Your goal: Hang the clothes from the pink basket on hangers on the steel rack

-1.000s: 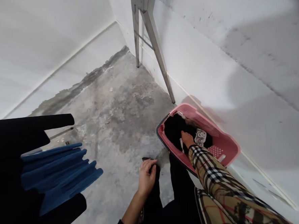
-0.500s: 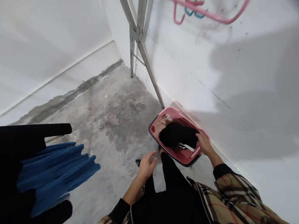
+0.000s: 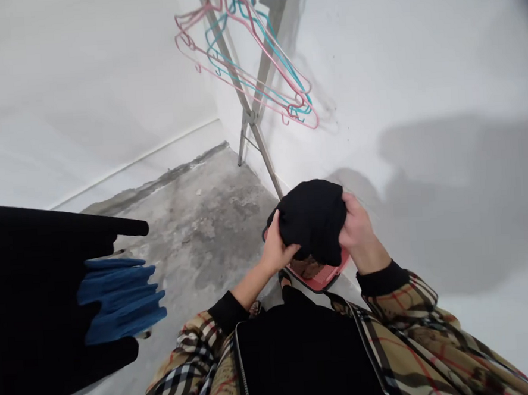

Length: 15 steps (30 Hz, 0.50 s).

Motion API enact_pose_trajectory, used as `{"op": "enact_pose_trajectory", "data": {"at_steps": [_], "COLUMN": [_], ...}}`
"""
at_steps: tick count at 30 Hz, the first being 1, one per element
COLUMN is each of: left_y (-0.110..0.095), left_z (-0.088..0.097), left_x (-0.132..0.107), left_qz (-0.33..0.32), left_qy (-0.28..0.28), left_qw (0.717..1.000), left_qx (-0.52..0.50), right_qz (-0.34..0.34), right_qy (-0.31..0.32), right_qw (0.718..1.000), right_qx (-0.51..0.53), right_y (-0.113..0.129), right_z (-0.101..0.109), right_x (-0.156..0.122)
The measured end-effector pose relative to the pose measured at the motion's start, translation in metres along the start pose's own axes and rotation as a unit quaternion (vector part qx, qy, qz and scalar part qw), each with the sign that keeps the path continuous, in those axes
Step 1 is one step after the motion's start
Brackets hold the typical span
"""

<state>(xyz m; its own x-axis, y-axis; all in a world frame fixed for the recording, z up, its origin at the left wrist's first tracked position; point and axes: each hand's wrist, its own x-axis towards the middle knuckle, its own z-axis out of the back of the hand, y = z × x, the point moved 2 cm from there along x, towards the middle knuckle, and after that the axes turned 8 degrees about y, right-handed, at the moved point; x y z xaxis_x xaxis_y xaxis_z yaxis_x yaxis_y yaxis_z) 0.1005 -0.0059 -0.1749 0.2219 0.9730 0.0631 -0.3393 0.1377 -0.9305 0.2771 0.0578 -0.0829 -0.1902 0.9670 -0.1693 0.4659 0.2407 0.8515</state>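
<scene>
Pink plastic basket [image 3: 332, 272] mostly hidden behind bunched black cloth [image 3: 313, 218] | L hand [image 3: 276, 247] + R hand [image 3: 359, 230] gripping cloth, opp. sides, angled inward

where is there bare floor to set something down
Bare floor shows between the blue cloth and basket, back to the left wall, and another patch between blue cloth and left sleeve. Crowded: the basket, with left hand and right hand holding black cloth over it.
</scene>
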Motion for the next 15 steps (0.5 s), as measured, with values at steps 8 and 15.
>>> {"op": "enact_pose_trajectory", "data": {"at_steps": [8, 15], "left_y": [-0.077, -0.126], "left_z": [0.111, 0.17], "left_x": [0.003, -0.045], "left_qz": [0.056, 0.131], "left_qy": [-0.141, -0.158], "left_qw": [0.956, 0.837], "left_qx": [-0.251, -0.507], "right_qz": [0.074, 0.113], "right_qy": [0.072, 0.167], "right_qw": [0.994, 0.969], "right_qx": [-0.025, -0.144], "right_y": [0.045, 0.026], "right_z": [-0.058, -0.112], "right_x": [0.048, 0.08]}}
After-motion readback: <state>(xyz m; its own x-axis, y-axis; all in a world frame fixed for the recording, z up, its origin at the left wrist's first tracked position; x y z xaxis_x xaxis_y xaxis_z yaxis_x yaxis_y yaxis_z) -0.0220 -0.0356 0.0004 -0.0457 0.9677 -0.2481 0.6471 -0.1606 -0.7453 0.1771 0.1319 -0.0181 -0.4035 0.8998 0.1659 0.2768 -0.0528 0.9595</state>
